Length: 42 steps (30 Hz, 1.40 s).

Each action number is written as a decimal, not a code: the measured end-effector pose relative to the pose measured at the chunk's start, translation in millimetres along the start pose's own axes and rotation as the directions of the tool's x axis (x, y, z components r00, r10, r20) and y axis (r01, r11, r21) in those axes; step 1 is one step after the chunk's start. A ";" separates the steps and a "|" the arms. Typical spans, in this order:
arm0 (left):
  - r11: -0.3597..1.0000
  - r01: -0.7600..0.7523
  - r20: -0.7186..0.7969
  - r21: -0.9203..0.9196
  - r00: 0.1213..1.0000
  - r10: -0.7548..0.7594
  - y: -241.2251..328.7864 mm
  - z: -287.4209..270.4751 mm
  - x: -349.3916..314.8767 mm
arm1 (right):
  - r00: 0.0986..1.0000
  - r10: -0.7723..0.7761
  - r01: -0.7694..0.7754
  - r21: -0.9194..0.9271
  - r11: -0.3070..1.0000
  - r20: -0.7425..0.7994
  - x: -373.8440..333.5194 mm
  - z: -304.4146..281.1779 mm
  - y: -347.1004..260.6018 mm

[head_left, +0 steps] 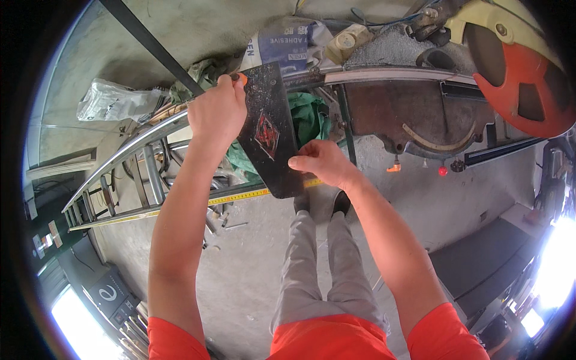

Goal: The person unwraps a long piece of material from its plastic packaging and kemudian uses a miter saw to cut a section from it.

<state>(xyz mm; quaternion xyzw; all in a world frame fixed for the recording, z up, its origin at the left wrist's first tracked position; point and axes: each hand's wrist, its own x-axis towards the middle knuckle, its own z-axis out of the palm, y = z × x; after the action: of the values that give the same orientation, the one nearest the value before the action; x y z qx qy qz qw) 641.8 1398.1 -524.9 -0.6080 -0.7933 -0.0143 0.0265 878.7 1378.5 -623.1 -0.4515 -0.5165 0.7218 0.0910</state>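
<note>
A flat black plate [268, 120] with a red diamond emblem lies slantwise in front of me, over a metal rail that carries a yellow measuring scale [240, 195]. My left hand [217, 112] is closed at the plate's upper left edge, around a small handle with an orange end [242, 78]. The fist hides most of that handle. With thumb and bent fingers, my right hand [324, 163] pinches the lower right edge of the plate. Green cloth [309, 115] shows behind the plate.
At the far right stands a saw with an orange guard [528, 96] above a brown metal table [414, 111]. A ladder-like metal frame [153, 174] extends left. A printed sack [282, 48] and plastic bag [117, 99] lie beyond. Metal offcuts [236, 225] lie on the floor.
</note>
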 end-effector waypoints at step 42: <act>0.958 0.166 0.302 -0.234 0.949 -0.090 -19.7 -24.3 6.6 | 0.997 0.082 -0.081 0.154 0.985 0.003 -0.8 -5.6 -6.6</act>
<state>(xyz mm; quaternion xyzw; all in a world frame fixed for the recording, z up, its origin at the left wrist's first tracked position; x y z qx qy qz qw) 621.6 1398.0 -500.0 -0.5487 -0.8182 -0.0297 -0.1692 881.1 1384.7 -617.5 -0.4650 -0.4404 0.7619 0.0967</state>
